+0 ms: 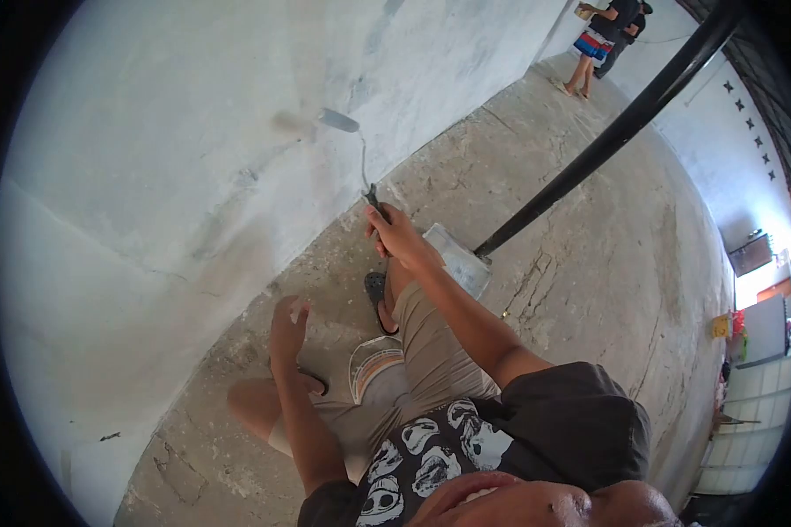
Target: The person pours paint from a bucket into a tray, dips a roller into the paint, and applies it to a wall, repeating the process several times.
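A paint roller (339, 120) with a pale grey sleeve and bent wire frame is held out by its black handle in my right hand (394, 235), fingers wrapped round it. The sleeve is close to the white wall (185, 158), its shadow falling just left of it. My left hand (288, 329) hangs low near the foot of the wall, thumb apart from the fingers, with whitish marks on the fingertips and nothing in it. Between my legs stands an open bucket (358, 358) with pale contents, partly hidden by my knee.
A black pole (606, 140) rises from a pale block (460, 255) to my right. Two people (596, 44) stand far off along the wall. Cracked concrete floor (580, 263) spreads to the right, where a yellow container (722, 326) and other goods stand at the edge.
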